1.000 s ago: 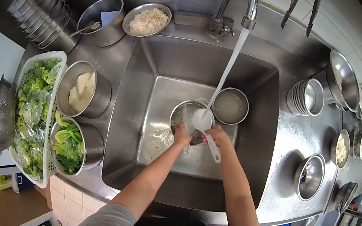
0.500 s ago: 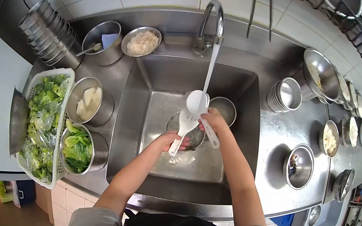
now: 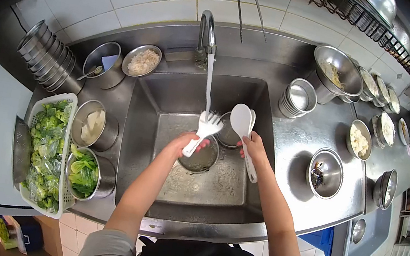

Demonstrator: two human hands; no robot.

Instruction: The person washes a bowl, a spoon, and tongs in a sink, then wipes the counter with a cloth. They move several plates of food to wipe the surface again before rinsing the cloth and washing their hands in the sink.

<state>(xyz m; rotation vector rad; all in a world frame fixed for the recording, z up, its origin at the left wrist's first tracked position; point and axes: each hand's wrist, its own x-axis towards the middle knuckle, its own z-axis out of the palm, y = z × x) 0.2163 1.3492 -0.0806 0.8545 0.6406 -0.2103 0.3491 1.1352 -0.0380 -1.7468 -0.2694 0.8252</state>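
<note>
My left hand (image 3: 184, 144) is closed round the handle of a white pronged serving spoon (image 3: 208, 125), whose head is in the water stream (image 3: 209, 82) from the tap (image 3: 206, 30). Held in my right hand (image 3: 254, 148) is a white spoon (image 3: 241, 118), to the right of the stream. The edge of a second white piece shows behind its head, partly hidden. Below my left hand, a round metal bowl (image 3: 202, 161) sits on the sink floor. Another metal bowl (image 3: 226, 136) lies behind, partly covered by the spoon.
The steel sink (image 3: 185, 212) lies between two counters. Left are a basket of broccoli (image 3: 47, 147), a pot of leafy greens (image 3: 83, 175), a pot of pale chunks (image 3: 92, 128) and stacked metal pots (image 3: 49, 56). Right are stacked cups (image 3: 298, 97) and several metal bowls (image 3: 325, 172).
My hands have moved apart, the right one carrying the spoon rightward out of the stream. The pronged spoon is now under the water. The camera view has shifted.
</note>
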